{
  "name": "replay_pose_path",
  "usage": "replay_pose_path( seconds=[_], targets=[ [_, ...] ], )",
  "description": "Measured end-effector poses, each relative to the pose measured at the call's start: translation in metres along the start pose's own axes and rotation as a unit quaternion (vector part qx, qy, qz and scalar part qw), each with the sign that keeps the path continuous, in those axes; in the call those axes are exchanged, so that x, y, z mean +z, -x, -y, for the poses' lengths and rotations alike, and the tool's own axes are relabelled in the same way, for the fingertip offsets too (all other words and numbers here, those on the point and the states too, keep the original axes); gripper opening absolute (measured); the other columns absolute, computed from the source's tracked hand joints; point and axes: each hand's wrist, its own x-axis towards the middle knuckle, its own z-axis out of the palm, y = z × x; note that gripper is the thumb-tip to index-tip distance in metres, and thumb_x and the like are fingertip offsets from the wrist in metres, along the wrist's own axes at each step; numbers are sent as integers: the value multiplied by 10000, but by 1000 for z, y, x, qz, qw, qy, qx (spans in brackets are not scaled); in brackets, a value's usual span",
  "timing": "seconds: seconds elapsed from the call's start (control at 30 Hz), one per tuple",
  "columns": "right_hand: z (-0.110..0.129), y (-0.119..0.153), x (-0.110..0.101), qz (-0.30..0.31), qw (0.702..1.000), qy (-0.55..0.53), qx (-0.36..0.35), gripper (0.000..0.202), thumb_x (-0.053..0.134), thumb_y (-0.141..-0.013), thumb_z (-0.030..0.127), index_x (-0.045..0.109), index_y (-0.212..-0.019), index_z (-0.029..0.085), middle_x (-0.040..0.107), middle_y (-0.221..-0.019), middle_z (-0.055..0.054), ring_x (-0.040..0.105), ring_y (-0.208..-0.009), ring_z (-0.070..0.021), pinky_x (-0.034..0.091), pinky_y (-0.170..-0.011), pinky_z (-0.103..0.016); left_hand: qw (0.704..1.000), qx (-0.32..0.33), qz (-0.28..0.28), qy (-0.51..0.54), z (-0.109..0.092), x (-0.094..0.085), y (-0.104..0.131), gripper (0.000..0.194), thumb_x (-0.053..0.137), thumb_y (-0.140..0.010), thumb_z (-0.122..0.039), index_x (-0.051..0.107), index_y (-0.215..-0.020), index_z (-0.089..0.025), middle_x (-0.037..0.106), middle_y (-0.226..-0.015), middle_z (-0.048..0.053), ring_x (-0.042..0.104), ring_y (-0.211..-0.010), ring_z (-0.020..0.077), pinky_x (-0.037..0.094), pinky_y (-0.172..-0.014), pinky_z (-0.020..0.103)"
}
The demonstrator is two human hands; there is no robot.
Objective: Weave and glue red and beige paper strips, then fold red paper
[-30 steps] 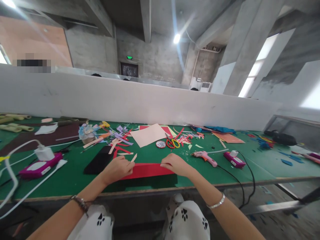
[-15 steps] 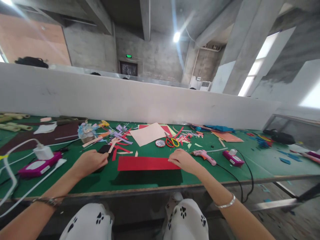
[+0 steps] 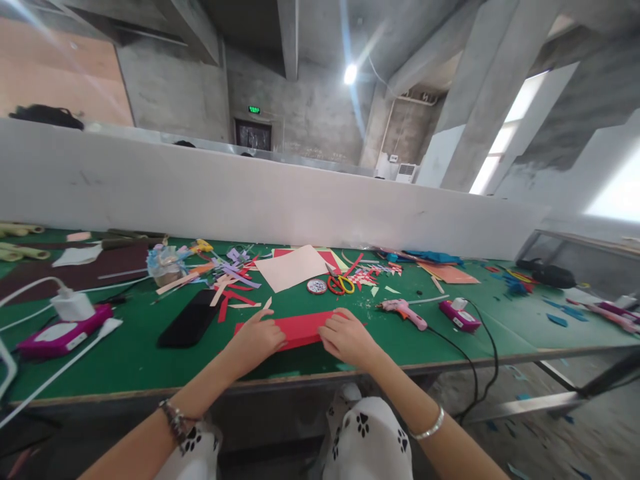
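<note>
A strip of red paper (image 3: 303,329) is held between my two hands, just over the near edge of the green table (image 3: 125,370). My left hand (image 3: 259,339) grips it toward its left part, the fingers curled and partly covering it. Closed on its right part is my right hand (image 3: 345,337). Behind the paper lie a pair of scissors (image 3: 341,285) with red and yellow handles and a small round tin (image 3: 317,287). To the left of my left hand rests a black phone (image 3: 190,319).
A pink glue gun (image 3: 404,312) with a black cord lies right of my right hand. Purple power strips (image 3: 65,331) stand at both sides. Paper scraps (image 3: 235,283), a pale pink sheet (image 3: 293,268) and a tub of bits (image 3: 167,265) lie farther back, before a white partition (image 3: 275,207).
My left hand has moved right, from the paper scraps beside the phone onto the red paper. My right hand has shifted inward along the strip, which is now tilted. The phone shows fully.
</note>
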Motion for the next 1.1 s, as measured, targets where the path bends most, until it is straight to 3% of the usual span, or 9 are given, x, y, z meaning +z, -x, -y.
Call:
replay_pose_path(
  seconds=[0.13,0.3,0.47,0.63,0.83,0.97,1.1],
  targets=[
    [23,-14,19,0,1000,1,3,120,470,-806,202,564,-732,192,584,-662,-5,508,-690,-140,304,-876,-324,1000,29,5,10,-10,15,-5,338,329,-910,-145,579,-683,-169,628,-622,13,526,-579,136,348,-696,315],
    [31,-22,42,-37,999,-22,-6,166,463,-780,176,558,-646,199,563,-564,12,485,-614,-125,300,-884,-312,999,45,6,24,-10,17,-3,312,340,-908,-129,589,-725,-172,647,-654,4,548,-595,128,316,-637,296],
    [18,-12,41,-55,998,10,14,174,462,-766,145,549,-625,201,552,-541,23,471,-589,-113,290,-878,-314,999,28,-7,17,-6,16,3,293,329,-929,-175,612,-854,-172,667,-697,16,566,-615,133,308,-646,299],
    [0,5,36,-23,999,38,-4,154,480,-796,193,570,-671,199,570,-562,5,492,-624,-136,279,-896,-340,998,52,1,-28,-3,9,7,248,364,-916,-168,610,-892,-183,664,-716,16,568,-634,139,315,-670,304],
    [-42,48,30,-4,992,42,123,198,464,-757,95,577,-627,191,601,-558,-8,514,-586,-133,305,-886,-334,997,20,31,-63,20,8,32,256,372,-899,-138,617,-953,-187,674,-773,35,583,-674,147,341,-676,297],
    [-37,50,23,-26,979,-40,199,219,428,-786,103,621,-851,183,672,-786,-34,568,-741,-149,339,-854,-321,999,-7,32,-25,15,23,34,270,385,-894,-154,612,-1032,-200,672,-891,76,599,-811,169,377,-736,302],
    [-10,32,29,51,969,-167,174,292,418,-839,225,567,-1090,208,625,-1051,-55,527,-978,-165,331,-906,-312,995,-44,86,25,-1,32,30,300,401,-896,-319,545,-1159,-302,602,-1153,62,532,-1051,227,308,-937,439]
  ],
)
